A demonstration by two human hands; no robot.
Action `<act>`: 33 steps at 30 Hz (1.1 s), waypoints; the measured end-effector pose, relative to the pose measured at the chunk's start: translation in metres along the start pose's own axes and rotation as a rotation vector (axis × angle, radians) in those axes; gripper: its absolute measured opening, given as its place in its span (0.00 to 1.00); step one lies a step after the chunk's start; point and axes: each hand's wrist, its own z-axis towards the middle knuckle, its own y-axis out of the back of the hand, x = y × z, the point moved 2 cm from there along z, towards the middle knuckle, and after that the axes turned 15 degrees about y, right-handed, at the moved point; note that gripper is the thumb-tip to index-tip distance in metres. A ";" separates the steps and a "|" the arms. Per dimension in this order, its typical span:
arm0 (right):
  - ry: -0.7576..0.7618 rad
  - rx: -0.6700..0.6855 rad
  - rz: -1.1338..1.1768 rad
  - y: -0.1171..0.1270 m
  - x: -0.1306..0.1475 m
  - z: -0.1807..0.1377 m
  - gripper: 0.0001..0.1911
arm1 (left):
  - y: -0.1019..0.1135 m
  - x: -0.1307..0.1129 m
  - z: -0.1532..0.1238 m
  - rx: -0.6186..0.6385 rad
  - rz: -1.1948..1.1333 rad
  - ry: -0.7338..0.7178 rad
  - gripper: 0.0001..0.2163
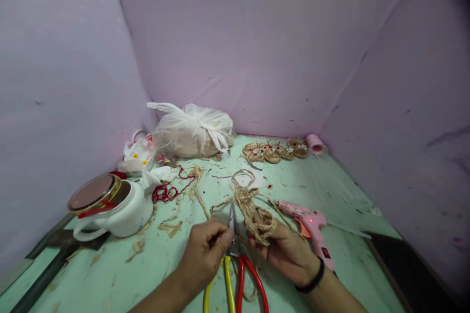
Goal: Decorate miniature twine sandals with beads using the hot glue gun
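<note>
My right hand [288, 257], a black band on its wrist, cups a looped bundle of braided straw rope [253, 210] with its fingers curled round it. Facing it, my left hand [207, 247] is closed, thumb against the curled forefinger, where a strand of the rope runs in. What lies inside the left fist is partly hidden. Between the hands are scissors [241, 279] with one yellow and one red handle, blades pointing away from me. The left thumb overlaps the blades; whether it touches them I cannot tell.
A pink glue gun [314, 227] with its light on lies at the right. To the left stand a white lidded pot [128, 210] and a hammer [55, 264]. Farther back are red yarn [167, 191], a white plastic bag [194, 129], decorated straw pieces [271, 151] and a pink roll [316, 145].
</note>
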 end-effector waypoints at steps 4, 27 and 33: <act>-0.006 0.038 0.052 -0.002 -0.002 -0.002 0.14 | -0.001 0.001 -0.008 0.027 -0.042 0.084 0.13; 0.177 0.307 -0.172 -0.031 -0.009 -0.013 0.18 | 0.010 0.006 0.004 0.113 -0.604 0.436 0.06; 0.138 0.171 -0.135 -0.026 -0.010 -0.015 0.13 | 0.008 0.011 0.004 0.145 -0.527 0.401 0.07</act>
